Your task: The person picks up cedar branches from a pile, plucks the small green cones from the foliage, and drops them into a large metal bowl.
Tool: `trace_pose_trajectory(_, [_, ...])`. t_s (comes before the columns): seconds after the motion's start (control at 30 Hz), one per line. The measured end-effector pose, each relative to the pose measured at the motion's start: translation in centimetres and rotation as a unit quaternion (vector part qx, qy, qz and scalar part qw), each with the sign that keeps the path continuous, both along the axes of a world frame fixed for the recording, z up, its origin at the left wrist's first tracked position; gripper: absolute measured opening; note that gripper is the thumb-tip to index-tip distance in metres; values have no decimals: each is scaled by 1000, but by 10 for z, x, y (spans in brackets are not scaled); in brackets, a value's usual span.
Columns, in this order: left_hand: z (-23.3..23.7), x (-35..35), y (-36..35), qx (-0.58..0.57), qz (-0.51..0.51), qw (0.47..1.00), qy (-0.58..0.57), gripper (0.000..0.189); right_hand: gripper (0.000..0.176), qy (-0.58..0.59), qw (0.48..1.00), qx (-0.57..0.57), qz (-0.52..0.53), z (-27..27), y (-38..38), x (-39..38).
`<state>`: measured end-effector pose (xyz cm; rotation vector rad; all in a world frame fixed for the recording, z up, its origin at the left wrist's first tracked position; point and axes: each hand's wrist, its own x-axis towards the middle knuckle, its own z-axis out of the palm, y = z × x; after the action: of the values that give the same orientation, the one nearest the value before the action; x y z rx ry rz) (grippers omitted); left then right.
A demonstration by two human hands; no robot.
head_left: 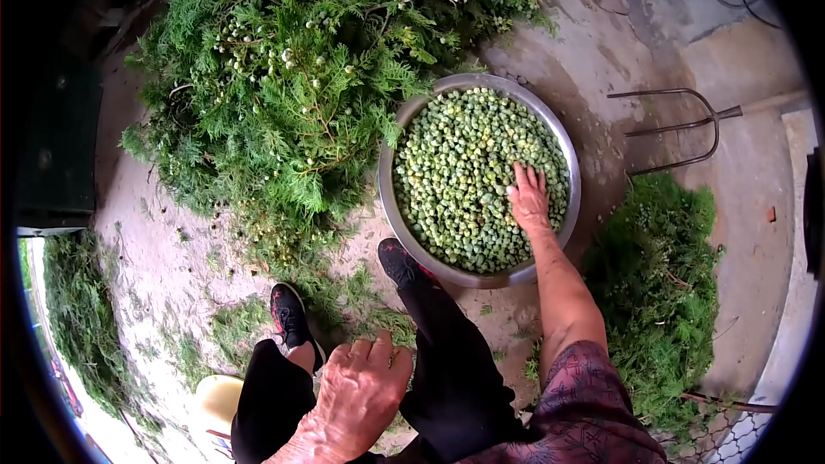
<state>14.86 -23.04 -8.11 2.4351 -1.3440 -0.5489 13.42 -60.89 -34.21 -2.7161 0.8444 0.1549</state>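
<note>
A wide metal basin (568, 150) stands on the ground, filled with small round green cones (464, 172). My right hand (529, 198) reaches into it from the right side. Its fingers are apart and their tips touch the top layer of cones; nothing shows in its grip. Close to the camera, above my legs, is my left hand (365, 385). Its fingers curl downward with the knuckles up, and the palm side is hidden, so I cannot make out what they hold.
A big heap of green conifer branches (301, 94) bearing cones lies left of the basin. More cut greenery (657, 283) is piled at right, below a metal fork (715, 131). A yellowish round object (219, 399) sits by my left leg. Loose sprigs litter the ground.
</note>
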Motion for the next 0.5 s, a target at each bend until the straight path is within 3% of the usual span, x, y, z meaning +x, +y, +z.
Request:
trace_pose_trajectory(0.17, [15, 11, -12, 34, -36, 999, 9, 23, 58, 10, 992, 79, -95, 1, -10, 42])
trace_pose_trajectory(0.27, [15, 12, -16, 56, -40, 997, 24, 20, 63, 86, 988, 45, -119, 14, 15, 71])
trace_pose_trajectory(0.5, [-6, 0, -10, 9, -3, 1000, 2, 18, 61, 42, 995, -81, 29, 8, 72, 66])
